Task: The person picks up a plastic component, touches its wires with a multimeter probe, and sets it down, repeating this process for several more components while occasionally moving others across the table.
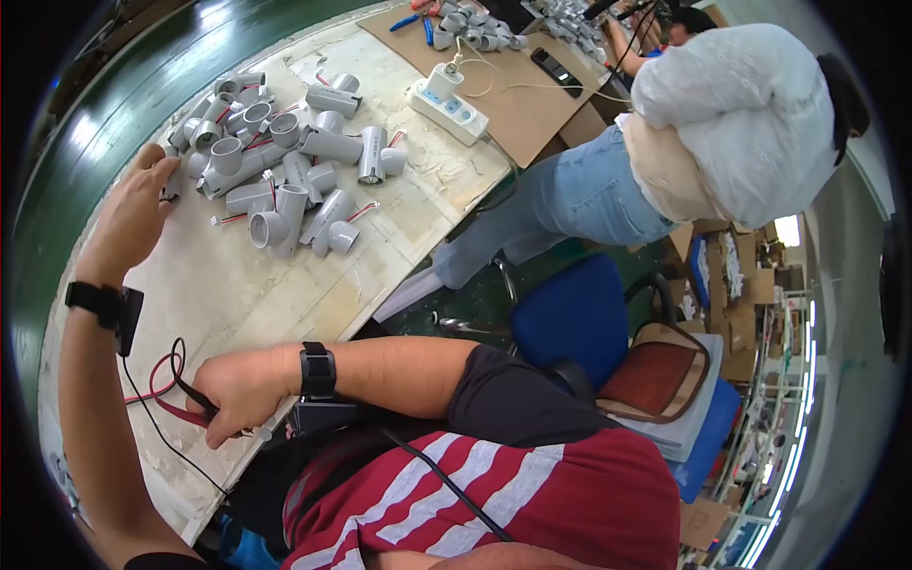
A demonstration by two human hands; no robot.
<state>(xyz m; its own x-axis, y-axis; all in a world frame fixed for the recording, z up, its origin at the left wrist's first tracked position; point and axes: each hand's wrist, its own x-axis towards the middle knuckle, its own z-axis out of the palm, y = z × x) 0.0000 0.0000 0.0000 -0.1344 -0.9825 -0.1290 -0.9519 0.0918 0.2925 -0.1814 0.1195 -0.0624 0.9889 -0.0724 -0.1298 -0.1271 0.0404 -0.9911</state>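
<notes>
At the table's left edge, my left hand (130, 211) is closed around a small grey plastic tube piece (172, 183), mostly hidden by the fingers. Beside it lies a heap of grey T-shaped plastic tube parts (275, 152), several with short red and black leads ending in small white connectors. Nearer to me, my right hand (242, 388) grips a red and black cable (169, 380), which loops up and trails off to the left over the tabletop. Whatever the cable's end joins is hidden under the fingers.
A white power strip (448, 112) with a plugged-in adapter sits on the worn table (313, 304). Behind it are brown cardboard (518, 104), a black phone (556, 72), blue-handled pliers (415, 24) and more grey parts. A co-worker (665, 152) stands at right, near a blue chair (570, 313).
</notes>
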